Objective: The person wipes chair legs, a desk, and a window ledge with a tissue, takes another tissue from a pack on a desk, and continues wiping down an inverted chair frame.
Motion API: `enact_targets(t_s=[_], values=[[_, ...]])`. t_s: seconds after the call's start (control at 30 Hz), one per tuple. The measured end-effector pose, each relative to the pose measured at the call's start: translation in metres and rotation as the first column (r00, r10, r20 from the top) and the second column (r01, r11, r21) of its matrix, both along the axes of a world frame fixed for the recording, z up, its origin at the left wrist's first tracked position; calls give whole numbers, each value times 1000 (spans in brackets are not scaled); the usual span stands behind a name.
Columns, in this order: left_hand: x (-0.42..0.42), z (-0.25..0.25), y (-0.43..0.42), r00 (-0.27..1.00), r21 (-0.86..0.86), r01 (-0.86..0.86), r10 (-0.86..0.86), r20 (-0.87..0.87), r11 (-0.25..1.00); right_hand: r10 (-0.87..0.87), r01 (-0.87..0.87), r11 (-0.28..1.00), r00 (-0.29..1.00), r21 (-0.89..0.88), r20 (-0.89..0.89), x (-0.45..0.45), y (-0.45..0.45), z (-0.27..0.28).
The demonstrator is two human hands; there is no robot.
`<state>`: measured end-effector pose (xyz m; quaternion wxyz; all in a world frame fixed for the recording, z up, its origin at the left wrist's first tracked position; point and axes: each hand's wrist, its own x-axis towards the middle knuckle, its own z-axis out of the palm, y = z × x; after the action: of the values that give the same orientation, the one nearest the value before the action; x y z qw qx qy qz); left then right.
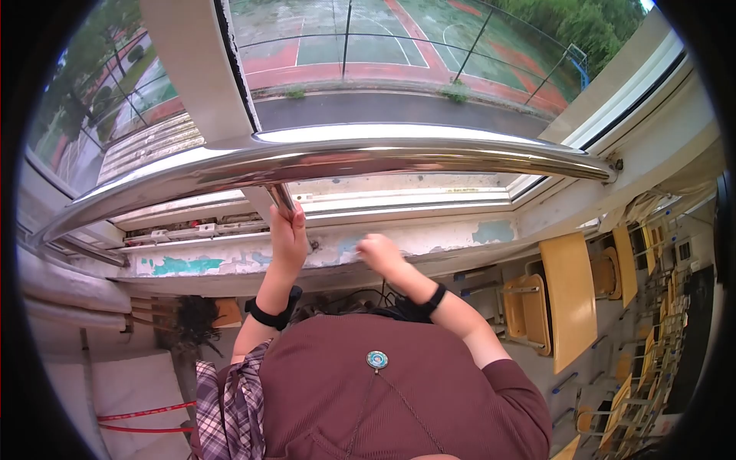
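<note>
Wrapped around a short metal post (282, 198) under the shiny handrail (399, 157) is my left hand (288, 236). My right hand (380, 254) hovers above or beside the window sill (422, 241), fingers curled in and slightly blurred. Whatever those fingers may hold is hidden. The sill has peeling white paint with patches of green and pale blue. Dark bands circle both my wrists. A plaid cloth (230, 410) hangs at my left side.
The handrail crosses in front of an open window with a white frame (195, 69). Wooden desks (569, 299) and chairs (527, 310) stand to the right. White wrapped pipes (73, 291) and a dark bristly brush head (198, 318) are at the left. Outside lies a fenced sports court (368, 47).
</note>
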<state>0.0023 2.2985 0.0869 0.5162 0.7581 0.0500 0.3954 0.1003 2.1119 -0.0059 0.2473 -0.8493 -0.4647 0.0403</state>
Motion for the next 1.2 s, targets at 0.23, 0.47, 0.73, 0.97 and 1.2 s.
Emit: enact_targets(t_s=[0.23, 0.47, 0.73, 0.97, 1.2], values=[[1, -1, 0, 999, -41, 29, -27, 37, 999, 178, -163, 978, 978, -132, 112, -36, 53, -6], [-1, 0, 0, 999, -38, 39, -38, 26, 999, 76, -72, 994, 997, -81, 36, -14, 27, -12], [-1, -1, 1, 1000, -24, 27, -27, 16, 999, -171, 172, 985, 985, -14, 35, 36, -53, -17], [2, -1, 3, 997, -5, 41, -41, 70, 999, -535, 539, 839, 842, -78, 71, 88, -149, -13], [2, -5, 6, 998, 25, 41, -42, 55, 999, -716, 719, 677, 693, -161, 87, 110, -187, 1]])
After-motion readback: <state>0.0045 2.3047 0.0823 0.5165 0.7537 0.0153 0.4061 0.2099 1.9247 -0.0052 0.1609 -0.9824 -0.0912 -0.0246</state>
